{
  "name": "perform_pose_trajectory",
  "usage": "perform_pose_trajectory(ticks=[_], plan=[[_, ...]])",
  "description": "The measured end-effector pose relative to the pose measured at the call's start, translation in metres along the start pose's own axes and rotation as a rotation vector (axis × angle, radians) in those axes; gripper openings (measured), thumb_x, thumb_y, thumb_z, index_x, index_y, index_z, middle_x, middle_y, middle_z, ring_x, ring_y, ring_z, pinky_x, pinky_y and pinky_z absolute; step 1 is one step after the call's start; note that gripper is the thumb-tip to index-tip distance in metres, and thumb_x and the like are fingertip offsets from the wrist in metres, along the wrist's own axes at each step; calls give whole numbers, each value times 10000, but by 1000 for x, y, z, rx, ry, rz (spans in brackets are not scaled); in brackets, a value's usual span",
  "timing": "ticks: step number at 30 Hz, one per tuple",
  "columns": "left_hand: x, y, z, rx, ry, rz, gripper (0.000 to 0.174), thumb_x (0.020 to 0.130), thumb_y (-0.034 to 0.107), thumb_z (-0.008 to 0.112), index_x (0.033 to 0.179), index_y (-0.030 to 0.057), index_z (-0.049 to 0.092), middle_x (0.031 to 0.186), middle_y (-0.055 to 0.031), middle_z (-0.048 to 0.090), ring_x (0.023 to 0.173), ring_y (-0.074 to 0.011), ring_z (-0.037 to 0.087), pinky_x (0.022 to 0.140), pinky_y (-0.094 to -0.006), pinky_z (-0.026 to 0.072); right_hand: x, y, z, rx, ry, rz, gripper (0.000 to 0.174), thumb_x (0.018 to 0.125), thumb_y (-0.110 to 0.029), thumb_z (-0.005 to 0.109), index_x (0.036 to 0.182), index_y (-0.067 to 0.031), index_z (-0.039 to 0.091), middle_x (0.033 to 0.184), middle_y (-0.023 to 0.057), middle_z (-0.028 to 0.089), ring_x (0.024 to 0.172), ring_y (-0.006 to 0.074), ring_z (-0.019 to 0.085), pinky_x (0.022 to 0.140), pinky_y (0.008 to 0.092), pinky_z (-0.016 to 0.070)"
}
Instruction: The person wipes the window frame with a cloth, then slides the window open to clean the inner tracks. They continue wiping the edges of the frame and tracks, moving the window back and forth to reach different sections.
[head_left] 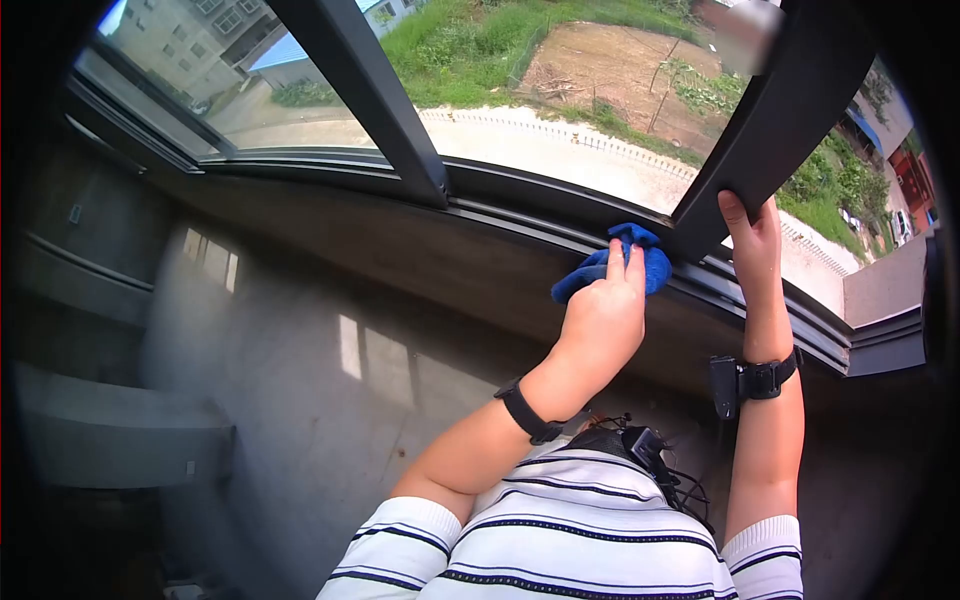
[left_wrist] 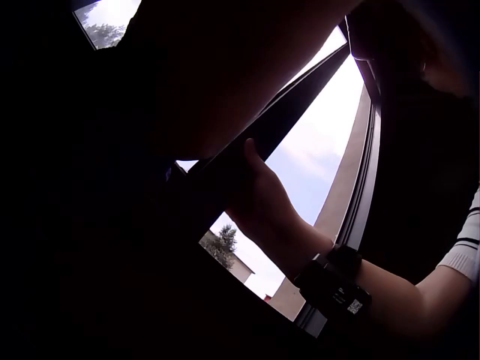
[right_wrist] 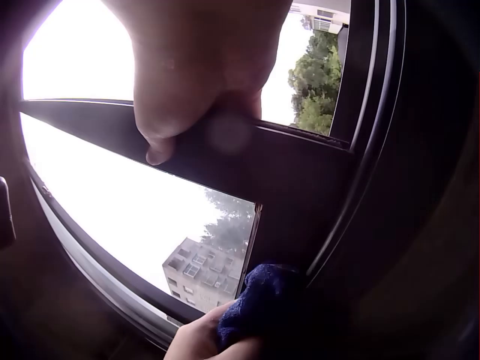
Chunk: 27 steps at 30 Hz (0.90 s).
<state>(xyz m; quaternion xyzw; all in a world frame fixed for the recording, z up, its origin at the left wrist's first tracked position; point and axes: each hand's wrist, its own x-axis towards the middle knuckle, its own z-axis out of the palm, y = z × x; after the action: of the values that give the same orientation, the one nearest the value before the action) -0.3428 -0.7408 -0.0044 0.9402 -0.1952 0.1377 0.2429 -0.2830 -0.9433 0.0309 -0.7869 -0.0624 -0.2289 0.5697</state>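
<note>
A blue cloth (head_left: pixel 655 268) lies on the window's bottom rail under my left hand (head_left: pixel 606 305), whose two straight fingers press its top. In the right wrist view, the fingers of that hand (right_wrist: pixel 201 337) hold the bunched cloth (right_wrist: pixel 262 300) at the corner of the sash. My right hand (head_left: pixel 757 245) grips the dark upright window frame (head_left: pixel 790 115), thumb on the near face. From the left wrist view, the right hand (left_wrist: pixel 270 206) is wrapped round the same frame; a dark forearm covers much of that picture.
Metal sill tracks (head_left: pixel 540 232) run below the panes, with another dark upright (head_left: pixel 375 95) to the left. The wall corner (head_left: pixel 885 285) stands at the right. Beneath is a grey floor (head_left: pixel 300 400) with patches of light. Outside are grass, a road and buildings.
</note>
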Motion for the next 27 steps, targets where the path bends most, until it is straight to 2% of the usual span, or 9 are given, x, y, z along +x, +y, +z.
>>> perform_pose_trajectory(ticks=[3, 5, 6, 10, 15, 17, 19, 21, 27], plan=[[-3, -1, -1, -42, -15, -13, 573, 720, 31, 640, 1275, -47, 520, 1293, -300, 541, 731, -339, 685, 673, -370, 572, 1, 2, -3, 60, -27, -33, 391, 919, -281, 695, 1180, -16, 576, 1031, 32, 636, 929, 103, 565, 833, 249, 447], [-8, -18, -10, -174, 51, 0, 571, 722, 18, 634, 1282, -13, 528, 1355, -239, 519, 779, -350, 678, 702, -388, 563, 2, 7, -8, 76, -48, -43, 395, 918, -278, 696, 1190, -18, 575, 1044, 32, 636, 943, 105, 568, 842, 250, 447], [-11, -23, -23, -164, 14, -108, 565, 723, -9, 616, 1281, 32, 542, 1394, -166, 499, 835, -360, 666, 730, -408, 552, 2, 13, -11, 69, -30, -40, 401, 917, -278, 697, 1197, -19, 573, 1051, 33, 635, 953, 106, 568, 851, 252, 445], [-13, -72, -72, -200, 391, -265, 474, 728, -84, 532, 1150, 115, 610, 1151, -111, 558, 983, -348, 624, 815, -404, 520, 0, 15, -16, 83, -12, -23, 429, 918, -286, 696, 1228, -22, 561, 1079, 34, 632, 990, 110, 564, 885, 253, 433], [-3, -120, -116, 112, 796, -206, 433, 738, -98, 544, 1121, 96, 607, 1125, -95, 587, 974, -321, 621, 842, -409, 510, -7, 10, -22, 70, 41, 42, 457, 911, -323, 699, 1219, -12, 569, 1080, 34, 636, 991, 113, 564, 893, 251, 430], [-1, -129, -108, 155, 761, -210, 410, 767, -36, 578, 1163, 68, 594, 1161, -126, 596, 990, -348, 623, 869, -413, 507, -9, 8, -23, 83, 30, 78, 470, 902, -354, 706, 1185, 2, 588, 1063, 36, 641, 977, 109, 561, 887, 248, 430], [-2, -141, -81, 161, 391, -449, 375, 803, 75, 600, 1178, 62, 604, 1177, -171, 623, 1034, -376, 613, 912, -411, 487, -11, 4, -21, 95, 57, 80, 471, 897, -369, 708, 1156, 10, 604, 1038, 37, 647, 946, 105, 560, 861, 245, 434], [2, -146, -63, 212, 290, -581, 405, 816, 205, 624, 1187, 47, 601, 1099, -210, 654, 1010, -378, 631, 880, -432, 504, -11, 7, -26, 69, 55, 100, 462, 902, -368, 705, 1144, 14, 605, 1013, 31, 645, 915, 101, 553, 833, 243, 436], [3, -137, -85, 43, 363, -502, 374, 846, 191, 585, 1183, 29, 603, 1146, -149, 633, 1008, -354, 622, 886, -401, 494, -11, 10, -30, 34, 33, 61, 427, 913, -347, 696, 1118, 17, 607, 977, 22, 637, 893, 89, 542, 815, 241, 436]])
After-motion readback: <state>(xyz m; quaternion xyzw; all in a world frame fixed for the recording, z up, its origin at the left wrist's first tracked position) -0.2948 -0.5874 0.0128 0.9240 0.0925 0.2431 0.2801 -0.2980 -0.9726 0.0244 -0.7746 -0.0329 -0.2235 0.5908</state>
